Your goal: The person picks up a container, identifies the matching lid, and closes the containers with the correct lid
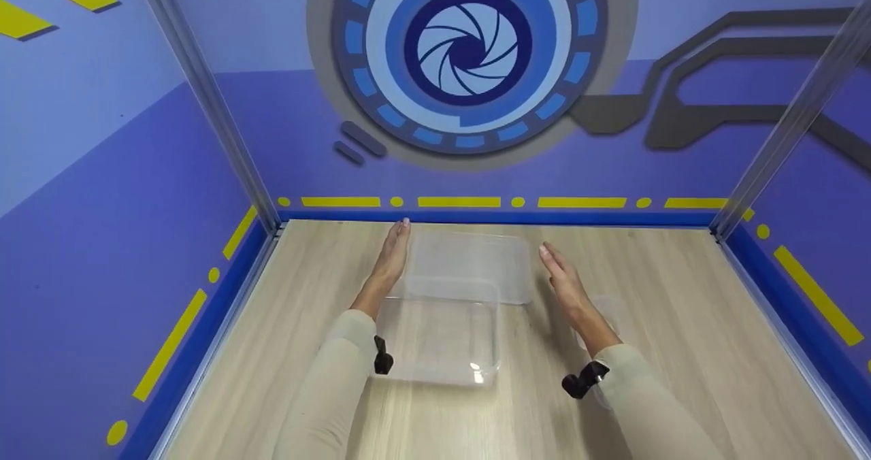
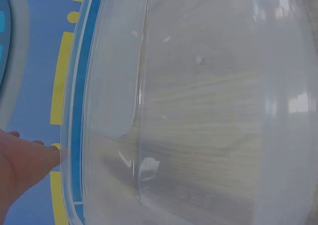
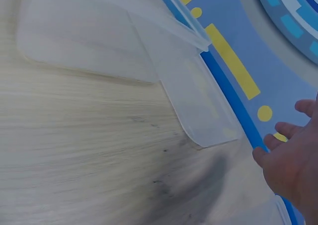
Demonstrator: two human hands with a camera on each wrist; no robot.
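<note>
A clear rectangular plastic container [image 1: 435, 344] stands on the table between the forearms. Behind it lies a flat, frosted rectangular piece [image 1: 469, 259] that looks like a lid. My left hand [image 1: 391, 256] is beside the left edge of this piece, fingers straight and palm inward; whether it touches cannot be told. The right hand [image 1: 566, 286] hovers to the right of the piece, apart from it, with fingers extended and nothing held. Close up, the container's wall [image 2: 208, 111] fills most of the left wrist view. The right wrist view shows the frosted piece [image 3: 198, 106] beyond the container.
Another clear plastic piece [image 1: 609, 310] lies partly hidden under the right forearm. The wooden table [image 1: 680, 297] is bounded by a blue back wall [image 1: 272, 126] and side walls with metal corner posts [image 1: 211, 106]. Dark wrist cameras [image 1: 585, 380] sit on both sleeves.
</note>
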